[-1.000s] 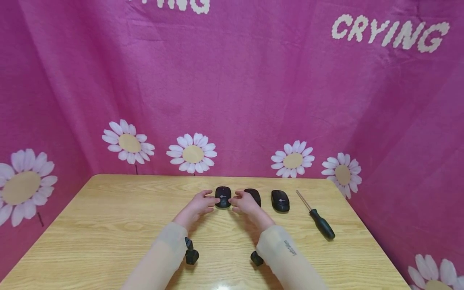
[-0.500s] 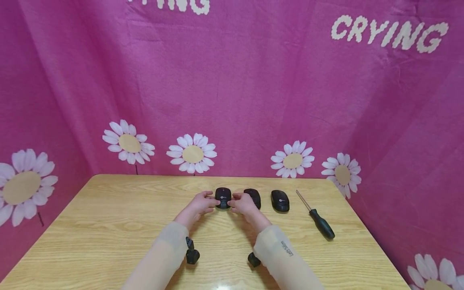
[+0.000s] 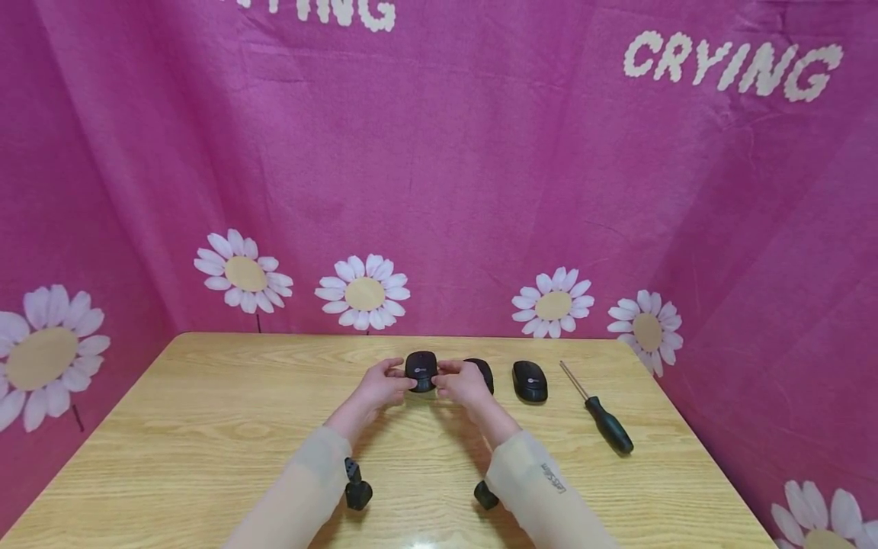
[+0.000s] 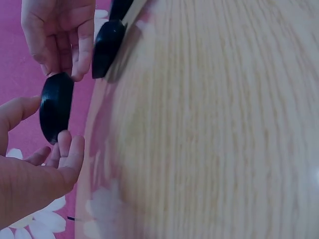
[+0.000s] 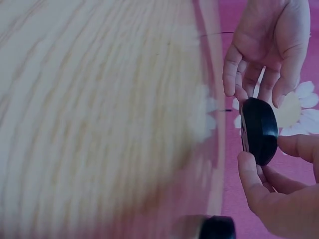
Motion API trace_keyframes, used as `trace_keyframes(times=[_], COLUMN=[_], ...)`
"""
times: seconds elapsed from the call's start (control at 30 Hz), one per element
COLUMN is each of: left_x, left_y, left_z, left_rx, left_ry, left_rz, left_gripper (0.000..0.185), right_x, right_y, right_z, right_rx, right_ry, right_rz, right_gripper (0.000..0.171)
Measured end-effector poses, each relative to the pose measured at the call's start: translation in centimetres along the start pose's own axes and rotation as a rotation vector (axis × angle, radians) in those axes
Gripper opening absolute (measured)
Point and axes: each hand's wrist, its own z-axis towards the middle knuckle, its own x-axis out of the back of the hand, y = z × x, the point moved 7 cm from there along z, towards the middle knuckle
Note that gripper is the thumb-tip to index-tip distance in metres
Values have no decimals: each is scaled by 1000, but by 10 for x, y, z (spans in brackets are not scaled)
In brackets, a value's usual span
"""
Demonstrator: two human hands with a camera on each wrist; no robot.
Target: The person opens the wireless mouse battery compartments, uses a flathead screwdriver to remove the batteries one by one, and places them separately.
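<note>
Both hands hold one black computer mouse [image 3: 421, 370] between them near the far middle of the wooden table [image 3: 206, 427], just off its surface. My left hand [image 3: 396, 380] pinches its left side and my right hand [image 3: 445, 380] pinches its right side. The left wrist view shows the mouse [image 4: 56, 107] on edge between my left hand [image 4: 52, 149] below and my right hand [image 4: 60, 59] above. From the right wrist, the mouse [image 5: 259, 130] sits between my right hand [image 5: 264, 164] and the left hand [image 5: 259, 89].
A second black mouse [image 3: 482, 370] lies right behind my right hand, partly hidden. A third mouse [image 3: 530, 380] lies further right, then a black-handled screwdriver [image 3: 607, 423]. Pink flowered cloth [image 3: 439, 191] walls the table on three sides.
Both hands have drawn closer round the mouse, fingertips now on its sides, and it has risen slightly off the table. The other mice and the screwdriver have not moved.
</note>
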Motion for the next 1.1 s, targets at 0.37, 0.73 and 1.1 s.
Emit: trace_keyframes(times=[0.37, 0.73, 1.1], left_x=[6, 11, 13], left_y=[30, 63, 82], left_z=[-17, -38, -63], left_rx=[-38, -90, -114], left_ry=[-3, 16, 42], left_rz=[15, -22, 15], left_gripper=[59, 56, 59], right_x=[10, 20, 32], right_y=[-29, -59, -82], right_z=[-11, -26, -50], right_rx=[81, 168, 257], right_ry=[-19, -19, -10], right_rz=[58, 0, -42], right_gripper=[36, 36, 37])
